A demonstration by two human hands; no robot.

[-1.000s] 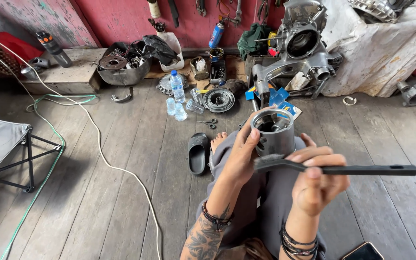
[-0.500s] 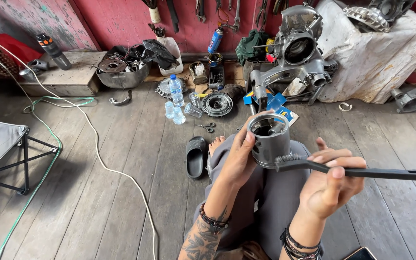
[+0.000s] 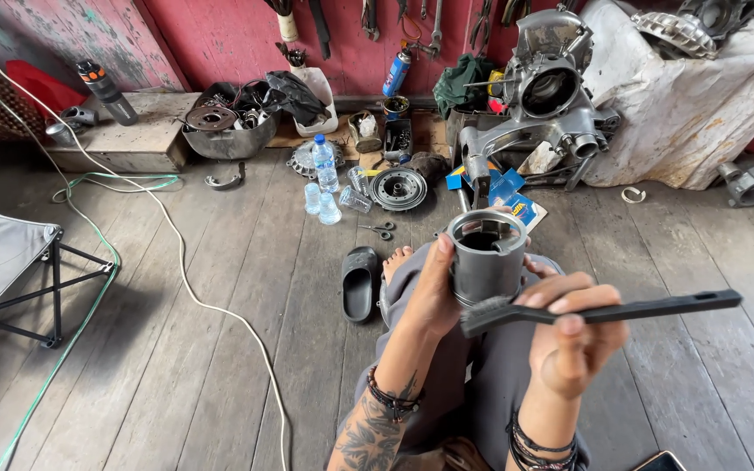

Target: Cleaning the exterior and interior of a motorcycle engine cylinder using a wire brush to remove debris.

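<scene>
Head view: the person sits on a plank floor point(image 3: 176, 366), both hands raised over the lap (grey trousers below).
Right hand point(image 3: 573, 336): nearest the camera; fingers point(image 3: 560, 299) closed round the near part of a black brush point(image 3: 599, 311).
Brush: long axis runs almost level, left to right; the handle sticks out well to the right, the bristle end lies left, touching the lower wall of the piston point(image 3: 485, 255).
Left hand point(image 3: 434, 292): fingers wrapped on the piston's left side, thumb tip up by the rim; the grip is closed on it.
Piston: a grey hollow metal cylinder, held upright with its open end tilted slightly toward the camera, axis roughly crosswise to the brush.
Relation: the piston sits just left of and above the right fingers, just beyond them; the left hand already holds it, so the bristles meet it from the right and below.
Foot point(image 3: 397, 259): bare, just beyond the hands, beside a black sandal point(image 3: 360, 283).
Floor midway: scissors point(image 3: 380, 229), clear bottles point(image 3: 325, 174), a round metal disc point(image 3: 398, 187), a white cable point(image 3: 194, 288) (it trails off left), a folding stool point(image 3: 10, 266) at far left.
Far: an engine case point(image 3: 543, 105) by the red wall point(image 3: 220, 35), a metal basin point(image 3: 220, 131) of parts, tools hung above.
</scene>
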